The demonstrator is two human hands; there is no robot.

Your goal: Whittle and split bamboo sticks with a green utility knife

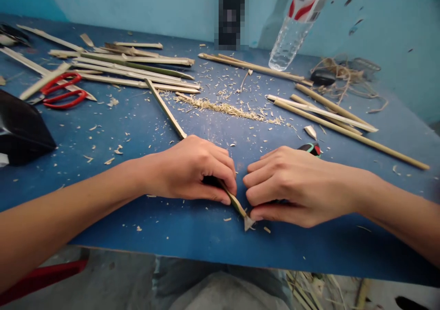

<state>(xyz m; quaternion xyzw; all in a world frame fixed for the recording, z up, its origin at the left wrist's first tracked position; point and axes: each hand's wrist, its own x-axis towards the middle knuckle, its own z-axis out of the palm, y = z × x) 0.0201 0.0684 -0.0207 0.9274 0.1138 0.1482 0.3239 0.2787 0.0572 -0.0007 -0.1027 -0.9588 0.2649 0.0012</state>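
My left hand [202, 170] is closed round a long thin bamboo strip [166, 110], which runs from the back left towards the table's front edge. The strip's near end shows a pale, flared tip beyond my fingers. To its right, my right hand [292, 186] is curled over a tool with a black, red and green handle [311, 149]; the handle's end sticks out behind the hand, and the rest is mostly hidden. The right thumb is close beside the strip's tip. A line of bamboo shavings [227, 108] lies beyond both hands.
Many bamboo strips [137, 67] lie at the back left, near red scissors [65, 92] and a black object [25, 129]. More bamboo sticks [357, 133] are on the right. A tilted water bottle [290, 37] and tangled string [343, 74] are at the back. The front edge is close.
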